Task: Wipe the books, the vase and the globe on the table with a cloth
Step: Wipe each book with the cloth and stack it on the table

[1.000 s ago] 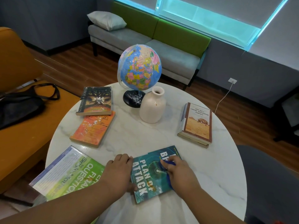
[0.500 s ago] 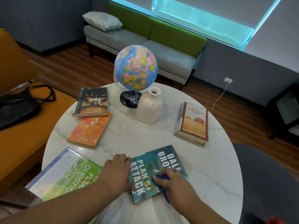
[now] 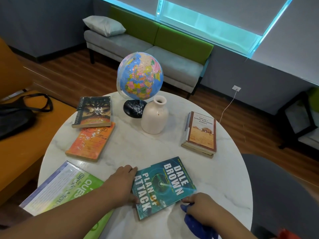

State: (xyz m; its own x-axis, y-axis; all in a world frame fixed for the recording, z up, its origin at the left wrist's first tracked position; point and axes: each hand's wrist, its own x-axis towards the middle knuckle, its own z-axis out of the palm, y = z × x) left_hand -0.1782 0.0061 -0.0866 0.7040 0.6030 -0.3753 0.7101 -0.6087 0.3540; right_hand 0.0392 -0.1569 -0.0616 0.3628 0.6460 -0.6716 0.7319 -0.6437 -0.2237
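Right hand (image 3: 202, 208), bunched around the blue cloth (image 3: 195, 221), has slid off the teal book (image 3: 163, 187); left hand (image 3: 120, 184) lies flat, steadying it; overlapping strokes would clean best

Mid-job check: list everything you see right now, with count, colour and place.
Round marble table: 1, white, centre.
Teal "Plan of Attack" paperback: 1, near edge, between the hands.
Green-and-white large book: 1, near left, overhanging the table edge.
Orange paperback: 1, left.
Dark "Guardians" paperback: 1, far left.
Tan "Ladies' Detective Agency" book: 1, right, on another book.
Cream ceramic vase: 1, upright, centre back.
Multicoloured globe on black base: 1, behind the vase.
Blue cloth: 1, under the right hand.
Grey-and-green sofa: 1, background.
White pillow: 1, on the sofa.
Black bag: 1, on the orange seat, left.
Left hand: holds the teal book's left edge.
Right hand: grips the cloth.
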